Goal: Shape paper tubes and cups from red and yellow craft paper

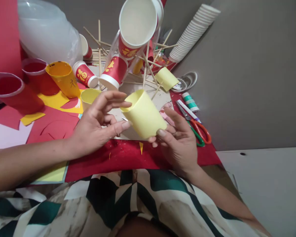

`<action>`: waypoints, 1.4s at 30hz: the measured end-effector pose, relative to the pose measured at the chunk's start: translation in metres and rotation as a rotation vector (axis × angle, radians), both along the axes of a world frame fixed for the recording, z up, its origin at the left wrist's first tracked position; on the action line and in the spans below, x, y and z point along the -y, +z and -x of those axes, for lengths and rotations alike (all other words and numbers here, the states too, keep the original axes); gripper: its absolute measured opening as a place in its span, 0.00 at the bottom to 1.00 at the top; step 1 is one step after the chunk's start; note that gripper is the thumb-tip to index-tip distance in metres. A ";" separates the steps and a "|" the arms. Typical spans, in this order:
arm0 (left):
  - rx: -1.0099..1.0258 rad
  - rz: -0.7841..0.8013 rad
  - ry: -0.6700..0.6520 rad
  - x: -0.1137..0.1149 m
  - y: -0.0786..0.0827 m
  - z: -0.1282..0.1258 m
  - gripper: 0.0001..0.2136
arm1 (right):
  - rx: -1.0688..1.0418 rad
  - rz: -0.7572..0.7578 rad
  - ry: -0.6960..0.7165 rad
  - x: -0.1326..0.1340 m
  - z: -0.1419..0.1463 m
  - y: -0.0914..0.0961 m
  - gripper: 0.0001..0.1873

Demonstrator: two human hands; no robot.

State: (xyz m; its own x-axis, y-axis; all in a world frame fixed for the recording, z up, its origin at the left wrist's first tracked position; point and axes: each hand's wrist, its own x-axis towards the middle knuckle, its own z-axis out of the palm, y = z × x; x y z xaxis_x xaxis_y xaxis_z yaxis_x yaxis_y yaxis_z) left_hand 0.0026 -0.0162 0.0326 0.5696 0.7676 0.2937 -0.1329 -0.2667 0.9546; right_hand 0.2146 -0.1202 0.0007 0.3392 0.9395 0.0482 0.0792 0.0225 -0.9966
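Observation:
Tilted between both hands is a pale yellow paper cylinder (145, 115), its open end facing up and left. My right hand (179, 141) grips its lower right end, thumb in front and fingers behind. At the upper left rim, my left hand (98, 120) has its index fingertip on the edge and its thumb against the side below. A small thin metal piece (124, 119) shows by the left thumb; its kind is unclear. Behind the left fingers stands another yellow cylinder (90, 95), partly hidden. The inside bottom of the held cylinder is hidden.
Red patterned paper cups (113, 70) are stacked in front. Thin wooden sticks (148, 62) stick out around them. Scissors (199, 130) lie at right beside a tall stack of white cups (194, 33). Red cylinders (22, 95), an orange cup (65, 80) and cut red paper (54, 125) occupy the left.

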 end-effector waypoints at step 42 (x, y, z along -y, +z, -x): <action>-0.296 -0.683 0.052 -0.019 0.011 0.016 0.02 | 1.037 0.201 -0.053 -0.031 -0.130 0.027 0.11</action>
State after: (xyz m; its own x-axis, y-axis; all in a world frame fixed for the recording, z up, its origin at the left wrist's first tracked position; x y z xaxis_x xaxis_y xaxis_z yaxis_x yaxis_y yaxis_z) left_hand -0.0133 0.0028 0.0432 0.6672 0.4974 0.5544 0.1332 -0.8120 0.5683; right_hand 0.3448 -0.0896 0.0280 0.2624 0.9475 0.1830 0.8899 -0.1643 -0.4255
